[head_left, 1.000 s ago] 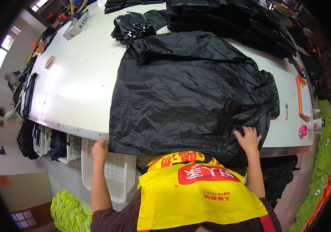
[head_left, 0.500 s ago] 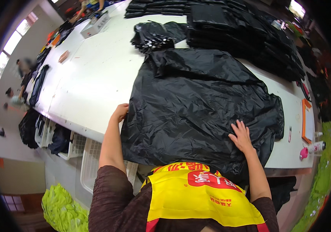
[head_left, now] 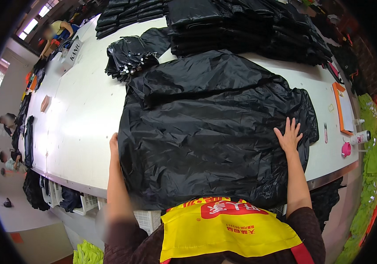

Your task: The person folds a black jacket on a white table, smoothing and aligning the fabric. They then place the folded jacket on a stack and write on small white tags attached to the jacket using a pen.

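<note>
A black, shiny, thin garment (head_left: 206, 136) lies spread and wrinkled over the white table in front of me. At its left edge my left hand (head_left: 114, 144) is closed on the border, its fingers partly hidden by the cloth. My right hand (head_left: 290, 135) rests flat on the garment's right part, fingers spread and holding nothing. Beside that hand, a narrower part (head_left: 308, 115) of the garment sticks out to the right. Beyond the far left corner sits a bunched bundle of black pieces (head_left: 129, 57) with pale, shiny ends.
High stacks of folded black garments (head_left: 237, 31) fill the far side of the white table (head_left: 78, 127). To the right lie a small cutter (head_left: 325, 133), an orange-edged board (head_left: 341, 108), a pink cup (head_left: 346, 149) and a bottle (head_left: 361, 137). A box (head_left: 70, 55) stands far left, near another person (head_left: 58, 31).
My right hand has slid right and away from me across the garment, fingers spreading wider. My left hand stays at the left edge. The whole view has shifted, and the garment looks flatter and wider.
</note>
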